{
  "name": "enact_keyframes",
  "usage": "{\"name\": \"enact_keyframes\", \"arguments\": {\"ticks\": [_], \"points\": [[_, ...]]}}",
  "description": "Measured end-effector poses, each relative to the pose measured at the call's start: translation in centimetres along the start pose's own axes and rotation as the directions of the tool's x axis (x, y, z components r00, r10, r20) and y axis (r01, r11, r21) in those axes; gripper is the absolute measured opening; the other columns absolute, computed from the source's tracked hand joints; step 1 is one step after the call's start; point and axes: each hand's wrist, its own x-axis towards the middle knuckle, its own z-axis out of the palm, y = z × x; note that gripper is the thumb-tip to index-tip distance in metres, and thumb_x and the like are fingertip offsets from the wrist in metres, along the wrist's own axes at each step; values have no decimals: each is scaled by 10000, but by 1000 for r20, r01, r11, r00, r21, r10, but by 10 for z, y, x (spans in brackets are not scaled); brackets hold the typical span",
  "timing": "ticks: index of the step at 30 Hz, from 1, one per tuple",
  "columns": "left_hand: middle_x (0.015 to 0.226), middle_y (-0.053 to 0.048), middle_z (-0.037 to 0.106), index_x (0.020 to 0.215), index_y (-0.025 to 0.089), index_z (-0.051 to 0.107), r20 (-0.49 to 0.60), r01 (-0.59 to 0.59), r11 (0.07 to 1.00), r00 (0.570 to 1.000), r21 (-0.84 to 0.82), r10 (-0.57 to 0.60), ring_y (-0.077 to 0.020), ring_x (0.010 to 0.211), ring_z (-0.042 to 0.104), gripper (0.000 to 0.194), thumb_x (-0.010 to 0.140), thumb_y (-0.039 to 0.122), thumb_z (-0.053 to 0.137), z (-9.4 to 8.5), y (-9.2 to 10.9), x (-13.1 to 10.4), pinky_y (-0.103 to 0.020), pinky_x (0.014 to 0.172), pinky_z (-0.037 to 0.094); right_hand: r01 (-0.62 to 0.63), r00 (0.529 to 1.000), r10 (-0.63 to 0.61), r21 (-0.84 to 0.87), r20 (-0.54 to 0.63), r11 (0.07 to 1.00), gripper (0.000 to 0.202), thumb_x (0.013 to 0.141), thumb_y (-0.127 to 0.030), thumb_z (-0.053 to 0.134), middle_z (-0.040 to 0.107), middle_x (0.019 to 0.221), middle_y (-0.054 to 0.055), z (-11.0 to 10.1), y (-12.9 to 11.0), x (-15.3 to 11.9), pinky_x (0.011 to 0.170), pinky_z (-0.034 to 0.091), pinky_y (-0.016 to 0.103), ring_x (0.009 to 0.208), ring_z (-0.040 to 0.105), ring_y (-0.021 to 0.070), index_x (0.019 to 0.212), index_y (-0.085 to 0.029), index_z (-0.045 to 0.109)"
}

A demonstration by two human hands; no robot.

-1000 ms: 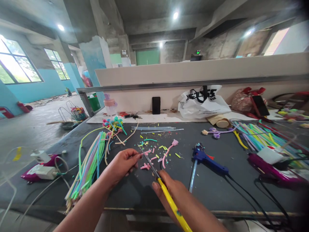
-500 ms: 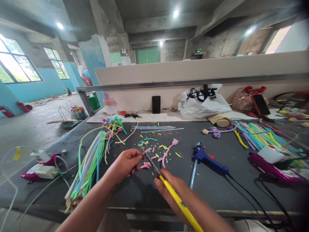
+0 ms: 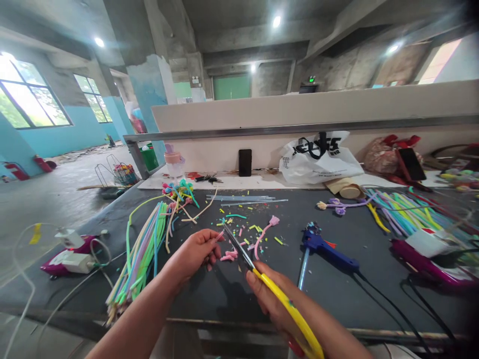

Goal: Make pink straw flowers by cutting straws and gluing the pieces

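My left hand [image 3: 198, 252] pinches a small pink piece [image 3: 220, 235] between thumb and fingertips. Wrapped round yellow-handled scissors [image 3: 288, 304] is my right hand [image 3: 269, 294]; the blades [image 3: 238, 245] point up and left, slightly parted, with their tips beside the pink piece. Below the blades lie short pink pieces [image 3: 229, 255] on the dark table [image 3: 224, 299]. A pink stem with a tufted end [image 3: 274, 221] rests just right of the blades, among scattered yellow, pink and green snippets.
A bundle of coloured stems [image 3: 144, 254] lies at left, near a purple device [image 3: 67, 262]. At right are a blue glue gun [image 3: 329, 249], another stem bundle [image 3: 400, 212] and a purple device [image 3: 430, 264]. A phone [image 3: 245, 162] and white bag [image 3: 318, 159] stand behind.
The scissor blades have parted a little and the yellow handles have spread. The pink piece now shows at my left fingertips. The view has shifted slightly, moving the scene to the right.
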Motion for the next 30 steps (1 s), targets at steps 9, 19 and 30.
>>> {"name": "enact_keyframes", "arguments": {"ticks": [9, 19, 30], "points": [[537, 19, 582, 719, 151, 474, -24, 0, 1000, 1000, -6, 0, -78, 417, 516, 240, 756, 376, 551, 8, 8, -1, -204, 415, 463, 40, 998, -38, -40, 45, 998, 347, 880, -526, 267, 532, 612, -32, -3, -5, -7, 491, 310, 221, 530, 486, 110, 804, -221, 415], [558, 12, 585, 696, 142, 499, -41, -36, 999, 999, -16, 35, -81, 445, 530, 227, 729, 351, 583, 4, 7, -4, -203, 441, 464, 21, 999, -25, -114, -35, 993, 345, 862, -522, 273, 568, 693, -2, 6, 0, -4, 534, 327, 244, 606, 519, 141, 827, -217, 430], [544, 22, 564, 698, 146, 512, -15, -78, 996, 997, -38, 78, -79, 434, 514, 211, 726, 347, 568, 4, 6, -3, -211, 438, 459, 84, 995, -90, -135, -40, 987, 315, 877, -482, 305, 590, 700, -12, 8, 1, -7, 525, 332, 228, 581, 511, 118, 925, -216, 468]]}}
